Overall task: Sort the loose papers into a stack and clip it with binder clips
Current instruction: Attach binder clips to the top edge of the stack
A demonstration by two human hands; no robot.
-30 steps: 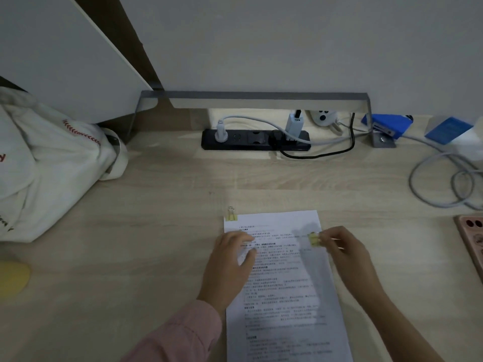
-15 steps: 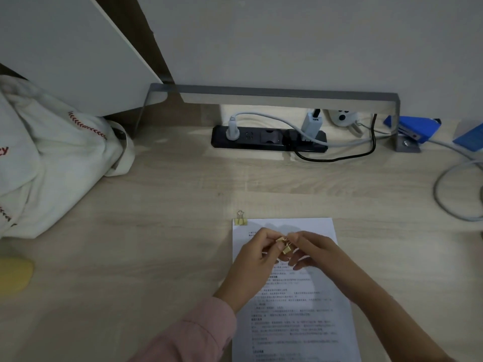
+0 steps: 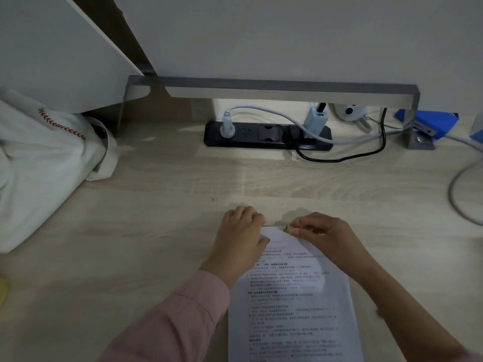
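Gold clip [image 3: 287,228] on papers [image 3: 292,296], between hands [image 3: 243,239] [image 3: 326,236]

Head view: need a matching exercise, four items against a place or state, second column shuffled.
Items:
1. clip
2. papers
3. power strip
4. bag

Place or state:
A. far left of the desk
B. black, by the wall
C. pinched by the right hand
D. top corner held by the left hand

Pairs: 1-C, 2-D, 3-B, 4-A
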